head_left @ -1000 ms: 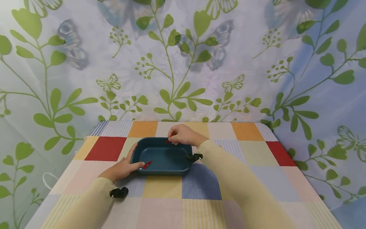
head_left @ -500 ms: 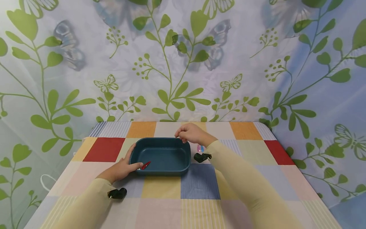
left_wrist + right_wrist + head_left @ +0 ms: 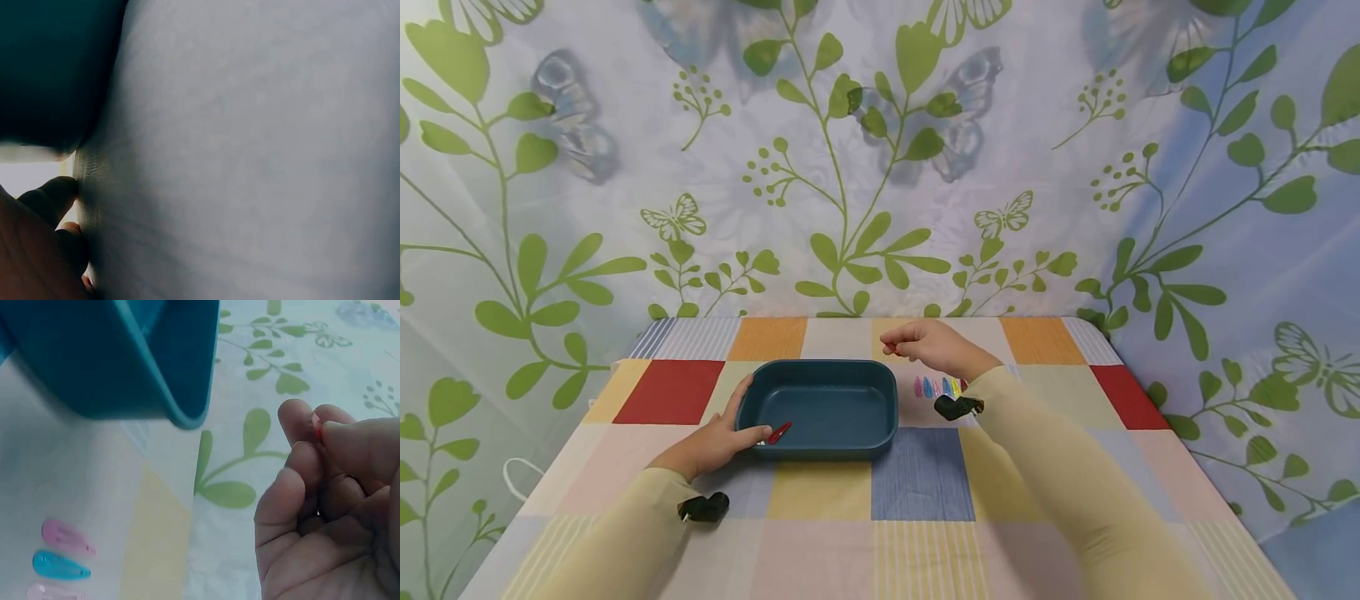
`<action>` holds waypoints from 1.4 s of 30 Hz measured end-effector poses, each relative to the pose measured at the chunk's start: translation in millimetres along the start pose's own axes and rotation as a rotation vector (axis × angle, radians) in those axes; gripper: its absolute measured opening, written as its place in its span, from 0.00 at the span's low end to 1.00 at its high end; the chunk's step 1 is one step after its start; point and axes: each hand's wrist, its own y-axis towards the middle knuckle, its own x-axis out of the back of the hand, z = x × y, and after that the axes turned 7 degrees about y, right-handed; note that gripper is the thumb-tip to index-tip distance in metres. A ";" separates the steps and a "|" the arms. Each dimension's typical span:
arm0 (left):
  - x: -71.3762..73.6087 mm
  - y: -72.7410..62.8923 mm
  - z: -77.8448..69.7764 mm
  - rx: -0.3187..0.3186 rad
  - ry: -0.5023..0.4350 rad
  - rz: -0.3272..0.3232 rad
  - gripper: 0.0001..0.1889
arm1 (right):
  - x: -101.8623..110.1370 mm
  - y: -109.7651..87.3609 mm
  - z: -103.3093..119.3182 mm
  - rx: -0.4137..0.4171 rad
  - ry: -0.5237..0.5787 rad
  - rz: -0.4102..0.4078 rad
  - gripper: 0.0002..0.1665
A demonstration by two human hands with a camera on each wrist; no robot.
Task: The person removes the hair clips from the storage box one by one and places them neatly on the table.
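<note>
- Container (image 3: 827, 417), rectangular, deep-walled and dark teal, sits on the patchwork tablecloth (image 3: 820, 558) in front of the person.
- Left hand (image 3: 703, 446) grips the container's near left corner, fingers along the outside of the left wall and thumb reaching over the rim.
- Right hand (image 3: 932, 346) pinches a small red hair clip (image 3: 317, 427) between thumb and index finger, the other fingers curled loosely in the right wrist view. It is near the container's far right corner, apart from the rim.
- Second red hair clip (image 3: 779, 432) lies slantwise inside the container at the near left, just beside the left thumb; whether the two touch, I cannot tell.
- Row of snap hair clips (image 3: 928, 387) rests on the tablecloth to the right of the container: pink, blue, pink, blue and yellow, then a red one at the sleeve's edge.
- Pale yellow sleeves (image 3: 1075, 475) cover both arms, each with a black wrist device (image 3: 958, 407).
- Curtain (image 3: 880, 208) behind the table is whitish, printed with green leaves and butterflies.
- White cord (image 3: 520, 479) loops at the table's left edge.
</note>
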 end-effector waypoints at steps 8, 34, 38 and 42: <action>-0.5 0.1 1.1 0.004 0.006 -0.002 0.62 | 16.4 -10.0 -9.9 -0.018 0.022 -0.026 0.24; 1.4 0.4 -1.5 0.021 0.022 0.005 0.63 | 66.0 -58.5 -68.1 -0.157 -0.055 -0.186 0.26; 2.2 0.5 -0.9 0.021 0.022 0.008 0.63 | 67.5 -66.2 -80.3 -0.193 -0.076 -0.197 0.27; 2.5 0.5 -1.1 0.016 0.022 0.011 0.62 | 67.4 -73.2 -90.8 -0.233 -0.119 -0.212 0.27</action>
